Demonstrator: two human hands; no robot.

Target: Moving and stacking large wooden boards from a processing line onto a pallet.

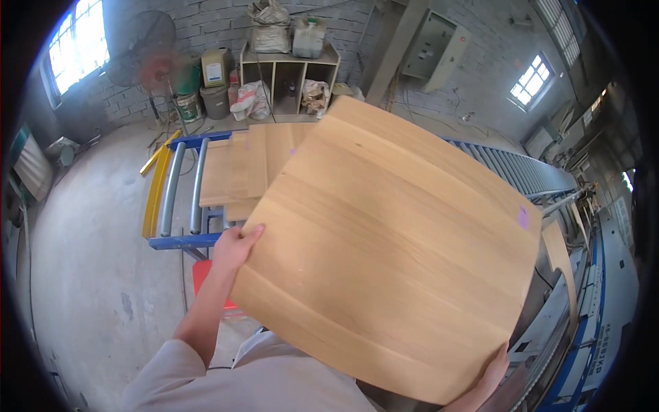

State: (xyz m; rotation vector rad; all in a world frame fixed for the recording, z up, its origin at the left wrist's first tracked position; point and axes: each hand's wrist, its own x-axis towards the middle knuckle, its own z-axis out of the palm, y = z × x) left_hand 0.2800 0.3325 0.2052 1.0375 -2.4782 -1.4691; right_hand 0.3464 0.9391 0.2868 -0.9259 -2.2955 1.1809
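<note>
A person's left hand [233, 248] at 9 o'clock and right hand [493, 374] at 5 o'clock clasp a wide wooden panel [391, 247] by its edges above the roller conveyor [180, 189], where the thin fingers-only grip could let it tip and drop onto the stacked boards [237, 172].

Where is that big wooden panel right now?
In the head view, the large wooden panel fills the centre, held up between the left hand and the right hand, above the roller conveyor carrying smaller boards.
</note>
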